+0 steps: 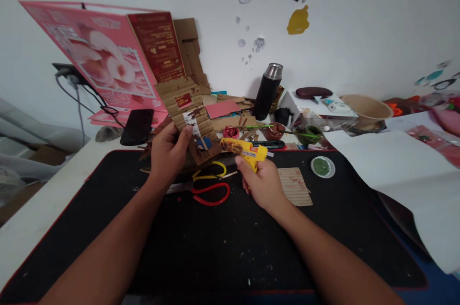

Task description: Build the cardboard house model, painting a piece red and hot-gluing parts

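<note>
My left hand (pixel 168 151) grips a piece of corrugated cardboard (pixel 192 118), tilted upright, with a red label, a white patch and a blue patch on it. Wrapped round the handle of a yellow glue gun (pixel 244 150) is my right hand (pixel 261 179). The gun's brown-stained nozzle end points left, close to the lower right edge of the cardboard. Below them on the black mat (pixel 215 252) lie scissors with red handles (pixel 212 195) and another pair with yellow handles (pixel 210 170). A flat corrugated piece (pixel 295 186) rests right of my right hand.
Behind the mat stand a pink box (pixel 115 60), a black thermos (pixel 268 91), cardboard scraps (pixel 224 109) and paint pots. A black phone (pixel 137 126) lies at the left. On the right are a dish of green paint (pixel 322 167), a tan bowl (pixel 367 106) and white paper (pixel 388 166).
</note>
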`<state>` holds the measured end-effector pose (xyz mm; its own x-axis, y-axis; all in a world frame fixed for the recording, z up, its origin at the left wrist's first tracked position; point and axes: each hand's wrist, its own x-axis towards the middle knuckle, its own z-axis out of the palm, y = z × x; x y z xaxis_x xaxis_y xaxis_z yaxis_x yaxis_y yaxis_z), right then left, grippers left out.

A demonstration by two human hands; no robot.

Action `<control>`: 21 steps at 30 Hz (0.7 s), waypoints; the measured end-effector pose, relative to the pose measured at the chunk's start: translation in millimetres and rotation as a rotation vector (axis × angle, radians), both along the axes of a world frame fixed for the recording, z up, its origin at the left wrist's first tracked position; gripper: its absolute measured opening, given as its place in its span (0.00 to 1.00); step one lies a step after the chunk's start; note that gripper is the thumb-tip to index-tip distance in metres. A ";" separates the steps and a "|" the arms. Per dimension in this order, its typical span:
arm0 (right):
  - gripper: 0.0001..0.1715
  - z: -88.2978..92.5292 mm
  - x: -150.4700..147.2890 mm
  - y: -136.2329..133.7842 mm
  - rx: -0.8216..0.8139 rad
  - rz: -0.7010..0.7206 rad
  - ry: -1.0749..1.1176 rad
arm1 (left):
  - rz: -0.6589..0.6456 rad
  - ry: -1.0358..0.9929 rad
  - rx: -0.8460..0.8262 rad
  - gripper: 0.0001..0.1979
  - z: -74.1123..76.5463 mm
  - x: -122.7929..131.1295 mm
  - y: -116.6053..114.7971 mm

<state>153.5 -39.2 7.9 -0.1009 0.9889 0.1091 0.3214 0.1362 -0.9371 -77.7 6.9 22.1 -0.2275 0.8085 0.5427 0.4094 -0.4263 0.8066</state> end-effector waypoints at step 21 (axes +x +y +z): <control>0.31 -0.1 -0.7 -1.0 0.027 -0.008 -0.025 | -0.002 0.067 0.011 0.12 0.8 1.7 -2.2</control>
